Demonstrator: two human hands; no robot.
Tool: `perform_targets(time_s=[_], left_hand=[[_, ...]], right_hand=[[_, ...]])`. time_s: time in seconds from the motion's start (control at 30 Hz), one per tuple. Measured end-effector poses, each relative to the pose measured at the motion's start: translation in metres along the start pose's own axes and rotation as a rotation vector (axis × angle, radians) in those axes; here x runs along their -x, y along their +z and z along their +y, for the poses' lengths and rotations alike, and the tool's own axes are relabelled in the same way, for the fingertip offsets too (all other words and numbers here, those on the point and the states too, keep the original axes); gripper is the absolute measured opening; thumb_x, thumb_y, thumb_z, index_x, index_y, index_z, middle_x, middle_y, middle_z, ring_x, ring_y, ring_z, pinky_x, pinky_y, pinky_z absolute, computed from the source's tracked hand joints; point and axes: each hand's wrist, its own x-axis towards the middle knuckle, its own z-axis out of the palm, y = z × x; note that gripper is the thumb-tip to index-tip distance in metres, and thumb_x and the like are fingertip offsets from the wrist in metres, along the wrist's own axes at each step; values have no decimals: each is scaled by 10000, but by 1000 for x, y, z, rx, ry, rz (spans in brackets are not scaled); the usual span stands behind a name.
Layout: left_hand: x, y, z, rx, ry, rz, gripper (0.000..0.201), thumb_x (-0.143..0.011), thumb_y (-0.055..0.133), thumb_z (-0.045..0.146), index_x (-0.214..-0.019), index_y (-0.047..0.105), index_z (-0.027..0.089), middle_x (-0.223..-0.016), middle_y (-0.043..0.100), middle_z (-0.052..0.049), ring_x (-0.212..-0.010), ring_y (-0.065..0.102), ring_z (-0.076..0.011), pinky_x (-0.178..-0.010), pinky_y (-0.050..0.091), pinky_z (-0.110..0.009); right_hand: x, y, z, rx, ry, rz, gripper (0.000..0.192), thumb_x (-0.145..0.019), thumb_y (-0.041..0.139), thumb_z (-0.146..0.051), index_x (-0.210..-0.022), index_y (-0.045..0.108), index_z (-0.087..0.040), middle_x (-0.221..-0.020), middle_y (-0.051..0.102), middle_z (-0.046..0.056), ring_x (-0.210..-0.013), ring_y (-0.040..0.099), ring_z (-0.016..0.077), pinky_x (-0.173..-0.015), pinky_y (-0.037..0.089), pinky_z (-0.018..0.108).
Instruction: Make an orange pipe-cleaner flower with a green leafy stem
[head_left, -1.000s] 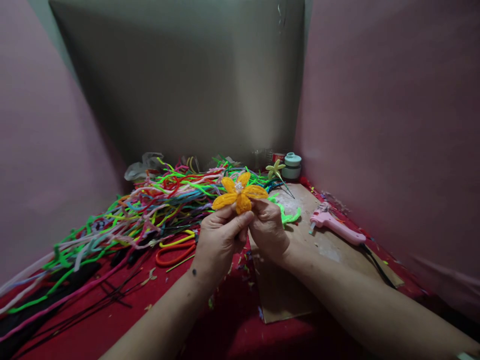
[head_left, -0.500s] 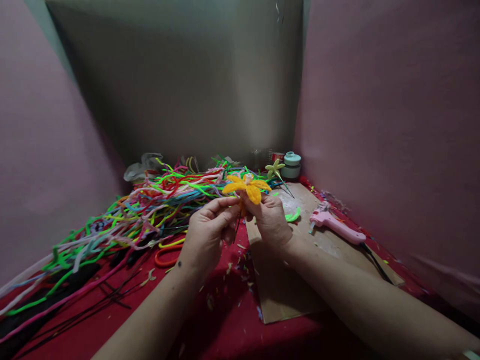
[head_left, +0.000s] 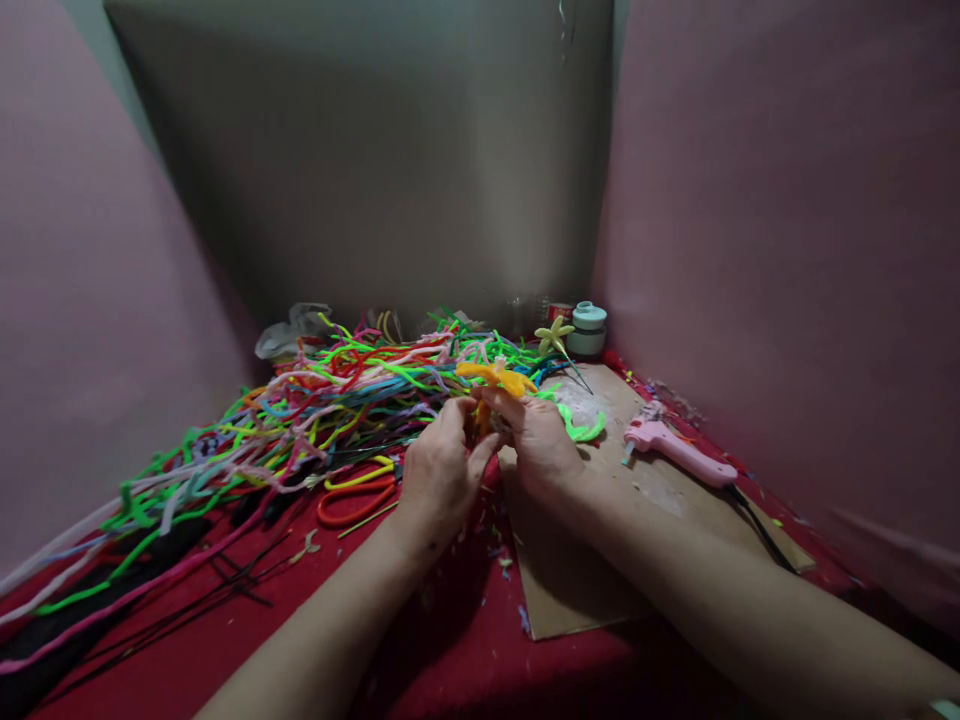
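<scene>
An orange flower (head_left: 495, 376), which looks made of fuzzy pipe cleaner, is raised above the table in the middle of the view. It is tilted, so its petals show nearly edge-on. My right hand (head_left: 546, 445) pinches it just under the petals. At its base, where an orange piece hangs down, the fingers of my left hand (head_left: 442, 465) are closed around the lower part. My fingers hide most of the stem. Left of my left hand lie scissors (head_left: 356, 508) with red and yellow handles.
A heap of coloured pipe cleaners (head_left: 300, 420) covers the left and back. On the cardboard (head_left: 577, 590) at right lie a pink glue gun (head_left: 679, 455) and a bright green piece (head_left: 589, 430). A pale yellow flower (head_left: 555, 337) stands near a mint jar (head_left: 589, 328). Dark stems (head_left: 232, 580) lie at left.
My left hand has turned, its fingers moving up to the flower's base. The flower has tipped from showing its open face to nearly edge-on. The scissors show more.
</scene>
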Motion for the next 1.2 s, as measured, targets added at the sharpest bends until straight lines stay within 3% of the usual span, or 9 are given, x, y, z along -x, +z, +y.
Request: perform_targets(time_s=[0.2,0.3,0.47,0.57,0.8,1.03,1.2], left_hand=[[1,1,-3,-55,-12,29,71,-779,573,233,-844,596,213,-686,601,-31,-610,555,-190,-594,342,-255],[0,1,-4,-19,-2,32,78,-797,526,194,-798,601,216,-664,580,-17,-585,521,-166,-594,330,-248],[-3,-3,-1,352,-163,-14,88,-798,554,262,-741,586,202,-537,465,46,-466,375,-99,-495,288,-213],[-5,-4,5,633,-298,-79,164,-776,602,316,-703,545,180,-505,404,71,-422,300,-60,-431,236,-186],[-7,-6,9,923,-474,-123,323,-663,737,383,-655,511,151,-476,393,78,-375,264,-19,-374,185,-157],[-6,-7,4,1143,-484,-227,236,-739,692,320,-809,549,147,-496,362,86,-387,240,-15,-370,186,-140],[-8,-12,2,1217,-495,-301,233,-778,657,294,-928,558,146,-498,345,97,-381,203,-12,-366,198,-134]], right_hand=[[1,-4,12,108,-98,-9,238,-676,706,-383,-672,670,-148,-599,552,-11,-513,409,88,-487,348,229],[2,-4,13,160,-115,-24,266,-694,696,-393,-606,643,-147,-567,532,-19,-513,402,87,-510,363,235],[3,0,10,141,-200,-94,180,-713,685,-357,-720,680,-177,-651,578,-16,-630,491,116,-627,421,247],[4,2,8,165,-207,-122,194,-734,661,-367,-775,686,-179,-672,580,-22,-622,480,108,-604,404,236],[0,-4,4,171,-116,-213,306,-730,647,-450,-696,663,-146,-576,551,-21,-526,455,92,-517,379,229],[-7,-12,2,-3,91,-403,324,-704,673,-397,-946,681,-183,-643,663,6,-490,576,139,-510,475,281],[-12,-18,-4,37,99,-460,286,-726,686,-399,-956,689,-229,-745,683,12,-590,603,139,-573,494,300]])
